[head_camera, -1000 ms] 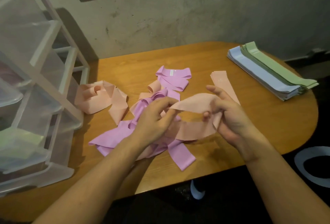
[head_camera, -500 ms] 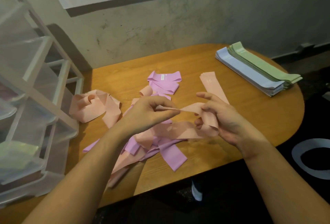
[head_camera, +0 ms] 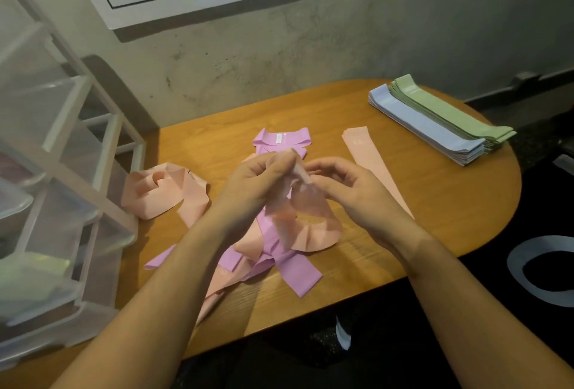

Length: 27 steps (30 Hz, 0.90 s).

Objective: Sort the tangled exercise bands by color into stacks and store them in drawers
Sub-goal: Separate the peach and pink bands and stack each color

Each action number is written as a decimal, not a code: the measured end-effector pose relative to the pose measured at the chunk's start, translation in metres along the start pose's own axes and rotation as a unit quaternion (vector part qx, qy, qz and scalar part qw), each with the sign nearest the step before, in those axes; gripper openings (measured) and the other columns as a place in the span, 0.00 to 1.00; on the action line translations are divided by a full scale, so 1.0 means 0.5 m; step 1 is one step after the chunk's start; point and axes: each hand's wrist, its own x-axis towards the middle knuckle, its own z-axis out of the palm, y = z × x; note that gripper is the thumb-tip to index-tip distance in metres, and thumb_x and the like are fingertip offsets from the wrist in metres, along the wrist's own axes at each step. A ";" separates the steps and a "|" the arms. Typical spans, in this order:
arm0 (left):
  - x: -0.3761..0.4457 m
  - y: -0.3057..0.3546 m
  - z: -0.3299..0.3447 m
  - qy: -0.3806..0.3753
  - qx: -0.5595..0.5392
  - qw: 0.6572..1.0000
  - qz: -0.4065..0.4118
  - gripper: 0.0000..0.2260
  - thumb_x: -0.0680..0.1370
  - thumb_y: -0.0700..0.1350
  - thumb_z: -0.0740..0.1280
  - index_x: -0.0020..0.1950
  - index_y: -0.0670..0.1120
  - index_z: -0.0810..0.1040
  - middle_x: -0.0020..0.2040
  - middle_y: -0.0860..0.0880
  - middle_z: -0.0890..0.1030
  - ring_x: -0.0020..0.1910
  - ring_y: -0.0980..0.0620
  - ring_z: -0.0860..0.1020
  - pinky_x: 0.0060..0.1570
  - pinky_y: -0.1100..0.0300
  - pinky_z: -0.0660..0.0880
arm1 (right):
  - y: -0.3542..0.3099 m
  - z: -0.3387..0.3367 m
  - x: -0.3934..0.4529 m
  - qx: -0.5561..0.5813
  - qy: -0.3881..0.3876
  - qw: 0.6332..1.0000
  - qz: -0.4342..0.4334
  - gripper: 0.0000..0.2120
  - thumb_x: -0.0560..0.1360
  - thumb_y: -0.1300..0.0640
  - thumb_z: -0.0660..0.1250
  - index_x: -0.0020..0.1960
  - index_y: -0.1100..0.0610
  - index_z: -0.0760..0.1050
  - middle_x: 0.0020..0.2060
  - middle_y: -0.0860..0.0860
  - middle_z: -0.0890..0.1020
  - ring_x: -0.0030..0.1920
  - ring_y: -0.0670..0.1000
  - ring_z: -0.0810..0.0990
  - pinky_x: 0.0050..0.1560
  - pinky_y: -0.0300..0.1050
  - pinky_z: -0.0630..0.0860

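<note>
Both hands converged: left hand (head_camera: pixel 261 177) and right hand (head_camera: pixel 341 183) pinched the peach band (head_camera: pixel 310 218); tugging risked tightening the tangle (head_camera: pixel 267 252).

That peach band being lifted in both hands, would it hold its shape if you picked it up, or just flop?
Probably flop: the peach band sags in a loose loop below the left hand and right hand pinching it. It looks thin and light, creasing easily. It may snag on the purple bands tangled beneath it.
</note>
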 end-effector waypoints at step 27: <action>-0.002 -0.007 0.011 0.108 0.087 0.989 0.058 0.22 0.72 0.54 0.75 0.62 0.52 0.72 0.61 0.51 0.77 0.59 0.55 0.79 0.54 0.55 0.80 | -0.061 0.025 0.010 -0.024 0.088 0.990 -0.105 0.05 0.84 0.57 0.61 0.56 0.55 0.74 0.44 0.50 0.83 0.46 0.51 0.84 0.44 0.52 0.82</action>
